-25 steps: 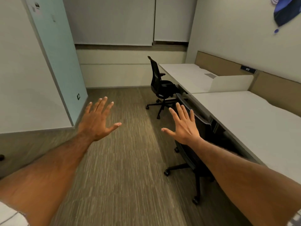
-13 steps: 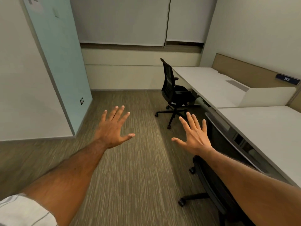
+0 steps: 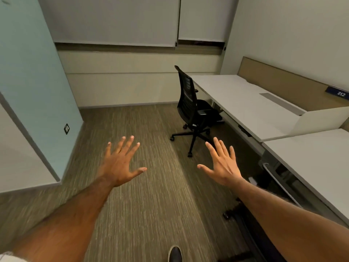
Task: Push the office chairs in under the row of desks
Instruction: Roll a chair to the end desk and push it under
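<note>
Both arms reach forward over the grey-brown striped carpet [image 3: 147, 205]. The left hand [image 3: 120, 163] is flat with its back up, the fingers straight and spread, the thumb pointing to the right. The right hand [image 3: 223, 167] is held the same way, its fingers spread a little less and its thumb pointing to the left. Neither hand touches anything, and the two are well apart from each other.

The black mesh-back office chair on castors [image 3: 190, 104] stands beyond the right hand, in front of the far white desk [image 3: 245, 103]. Its back is turned to the room and its seat reaches the front edge of the desk, but the wheeled base stands out on the carpet. The near white desk [image 3: 311, 163] follows in the same row on the right, and a low white divider panel [image 3: 321, 120] stands between the two desks. Under the right forearm, a dark chair base with one castor [image 3: 225, 215] shows beside the near desk; the rest of this chair is hidden.

A beige back panel [image 3: 283, 82] runs behind the desks and carries a small blue plate with the number 212 [image 3: 339, 92]. Grey roller blinds [image 3: 117, 21] cover the far wall, and a pale blue wall panel [image 3: 34, 72] stands on the left. The tip of a black shoe [image 3: 174, 254] shows at the bottom edge.
</note>
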Action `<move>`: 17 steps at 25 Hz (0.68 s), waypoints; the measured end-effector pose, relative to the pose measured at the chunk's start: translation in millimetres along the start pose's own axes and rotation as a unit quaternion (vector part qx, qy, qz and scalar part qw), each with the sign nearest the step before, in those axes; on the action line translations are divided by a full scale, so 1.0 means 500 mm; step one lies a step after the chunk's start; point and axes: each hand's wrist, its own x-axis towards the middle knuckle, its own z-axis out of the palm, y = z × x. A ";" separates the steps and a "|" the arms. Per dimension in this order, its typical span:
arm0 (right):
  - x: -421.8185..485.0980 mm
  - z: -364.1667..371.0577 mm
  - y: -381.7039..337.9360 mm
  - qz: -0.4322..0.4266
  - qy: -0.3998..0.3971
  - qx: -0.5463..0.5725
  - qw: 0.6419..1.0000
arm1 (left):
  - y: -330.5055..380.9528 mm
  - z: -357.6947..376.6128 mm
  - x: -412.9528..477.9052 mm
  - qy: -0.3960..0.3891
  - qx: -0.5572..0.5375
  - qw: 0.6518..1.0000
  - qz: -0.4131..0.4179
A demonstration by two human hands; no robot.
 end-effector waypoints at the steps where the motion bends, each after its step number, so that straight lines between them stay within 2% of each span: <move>1: 0.046 0.025 0.001 0.004 -0.006 0.006 1.000 | -0.016 0.022 0.037 -0.005 0.008 1.000 0.003; 4: 0.199 0.092 0.007 0.015 -0.019 0.032 0.999 | -0.073 0.089 0.168 -0.021 0.023 0.999 0.019; 8: 0.394 0.148 0.023 0.019 -0.033 0.070 0.997 | -0.145 0.144 0.342 -0.050 0.008 0.999 -0.001; 17: 0.773 0.211 0.061 0.015 -0.026 0.077 0.997 | -0.252 0.197 0.735 -0.024 0.007 1.000 0.010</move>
